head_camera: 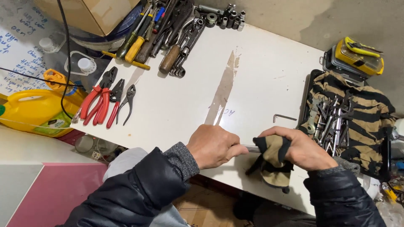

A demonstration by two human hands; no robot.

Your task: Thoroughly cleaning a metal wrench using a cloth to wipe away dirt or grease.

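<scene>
My left hand (214, 146) is closed around one end of a slim metal tool (251, 148) at the near edge of the white board (176, 105). My right hand (304, 149) grips a tan-and-black striped rag (273, 164) that is wrapped around the tool's other end. Only a short bare stretch of metal shows between the two hands. Both arms wear dark padded sleeves with grey cuffs.
Red-handled pliers (101, 101) lie at the left. Screwdrivers, a hammer, wrenches and sockets (172, 33) pile at the far edge. A small hex key (284, 117) lies right of centre. Several wrenches rest on a striped cloth (362, 113); a yellow case (357, 54) and yellow jug (38, 109) stand aside.
</scene>
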